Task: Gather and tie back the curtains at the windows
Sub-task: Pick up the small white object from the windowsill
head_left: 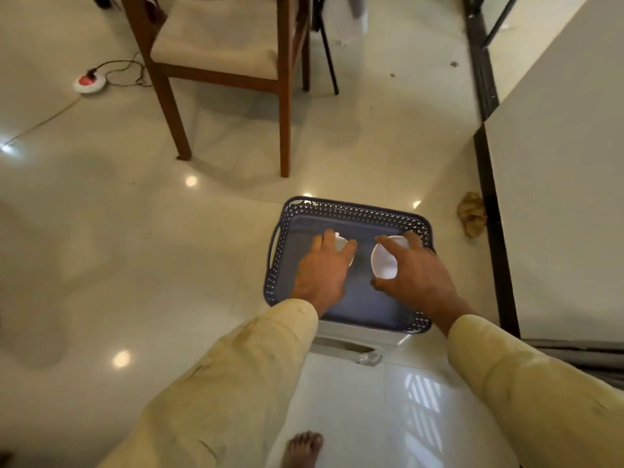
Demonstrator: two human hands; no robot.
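Left hand [324,268]: laid palm-down over a white round object [342,246] near the far edge of the basket, fingers spread and curled around it; whether it is actually gripped cannot be told.
Right hand [413,265]: fingers and thumb closed around the rim of a second white round piece [385,263], just beside the first, toward the far right corner of the basket.
Basket [280,231]: a dark perforated tray with side handles, set on a pale box on the floor [135,231].
Curtains: not in view; only a pale panel along the right edge is seen, so the task's thing cannot be placed from here.
White pieces: judged to be possible tie-back fittings, though their kind cannot be confirmed.
Risk: the smooth pieces could be dropped on the hard glossy floor if lifted by a loose hold.
Risk: the basket could be tipped off the narrower box if pressed down at one edge.
Writing: no brand, label or text can be read.
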